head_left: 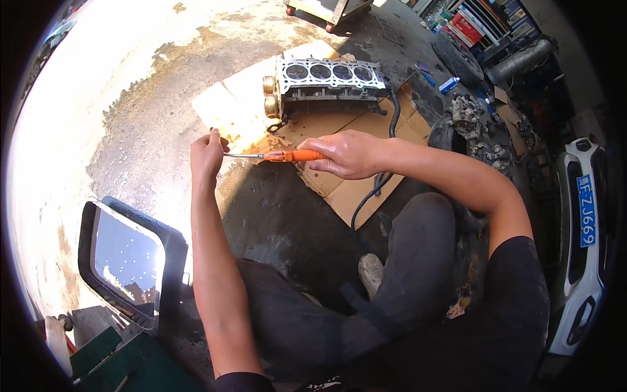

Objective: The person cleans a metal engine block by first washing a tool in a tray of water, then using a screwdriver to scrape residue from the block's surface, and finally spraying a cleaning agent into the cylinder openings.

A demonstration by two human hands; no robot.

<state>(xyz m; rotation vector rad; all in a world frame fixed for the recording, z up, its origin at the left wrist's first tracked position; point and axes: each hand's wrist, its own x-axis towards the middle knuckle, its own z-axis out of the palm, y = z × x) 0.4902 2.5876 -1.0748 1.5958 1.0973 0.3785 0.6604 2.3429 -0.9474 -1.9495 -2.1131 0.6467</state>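
My right hand [346,153] is wrapped round the orange handle of a screwdriver-like tool [297,155], held level with its thin metal shaft pointing left. The shaft's tip meets my left hand [209,155], whose fingers are closed; a small dark bit shows at the fingertips, too small to name. Beyond both hands an engine cylinder head [336,81] rests on flattened cardboard [349,189], its row of several round chambers facing up. Brass-coloured gears [270,95] are at its left end. Neither hand touches the cylinder head.
A dark hose [358,212] runs over the cardboard by my right forearm. At left stands a rectangular pan [124,258] with shiny liquid. Engine parts [467,117], a tyre [457,59] and a shelf [477,26] line the right side, with a white car bumper [575,261] nearer. A wheeled cart [330,10] is far off.
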